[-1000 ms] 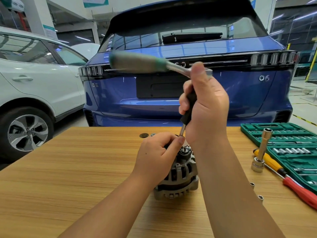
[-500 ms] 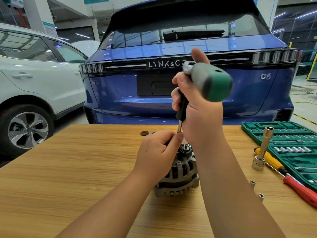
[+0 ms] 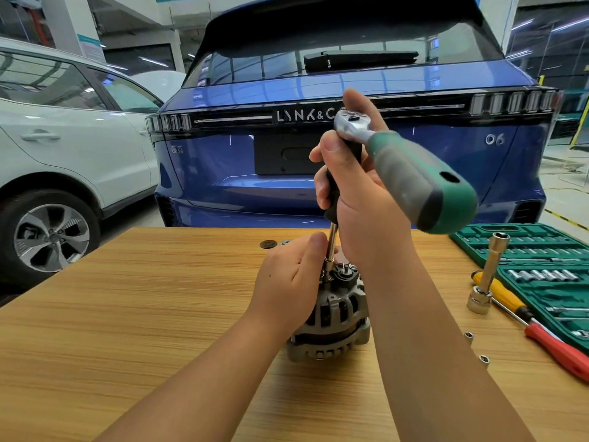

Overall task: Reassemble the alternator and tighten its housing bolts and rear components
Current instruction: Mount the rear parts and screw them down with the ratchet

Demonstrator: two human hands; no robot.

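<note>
Alternator (image 3: pixel 331 317): grey cast housing, standing upright on the wooden table (image 3: pixel 134 314), rear end up, between both forearms. Left hand (image 3: pixel 291 279): fingers curled round the upper housing, thumb beside the extension bar (image 3: pixel 332 242). Extension bar: upright, its lower end seated on a fastener at the alternator's top, just right of the left thumb. Right hand (image 3: pixel 360 193): fingers wrapped round the bar's black grip, thumb behind the ratchet (image 3: pixel 404 173) head. Ratchet: green-grey handle projecting right and toward the camera. Right of the hands: upright long socket (image 3: pixel 487 272), yellow and red screwdrivers (image 3: pixel 538 327), green socket case (image 3: pixel 548 269). Beyond the fingers: blue car (image 3: pixel 318 148); white car (image 3: pixel 63 148) to the left.
</note>
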